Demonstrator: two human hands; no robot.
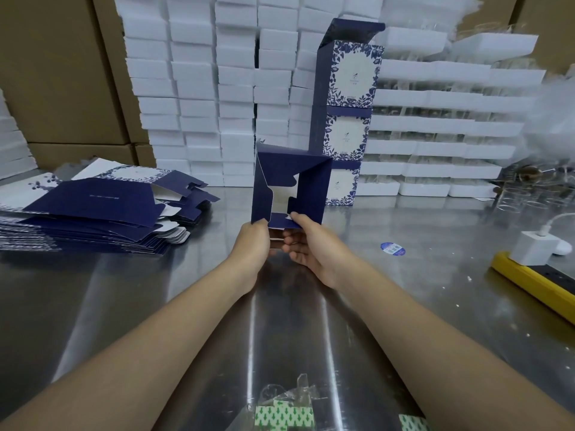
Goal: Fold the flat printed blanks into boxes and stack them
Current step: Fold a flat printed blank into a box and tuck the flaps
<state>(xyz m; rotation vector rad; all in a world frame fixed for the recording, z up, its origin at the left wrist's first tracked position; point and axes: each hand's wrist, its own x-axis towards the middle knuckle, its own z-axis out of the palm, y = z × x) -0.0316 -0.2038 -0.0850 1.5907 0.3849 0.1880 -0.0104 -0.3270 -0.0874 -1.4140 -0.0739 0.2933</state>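
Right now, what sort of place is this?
Probably a packaging workshop: a pile of flat printed blanks on a steel table, a stack of folded boxes, walls of white trays behind.

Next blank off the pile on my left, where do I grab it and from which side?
Probably pinch the top blank by its right end, where the flaps stick out past the pile, coming in from the right. It lies flat, so its broad panel offers no edge, while those flaps overhang. The left hand and right hand hold the half-folded box now.
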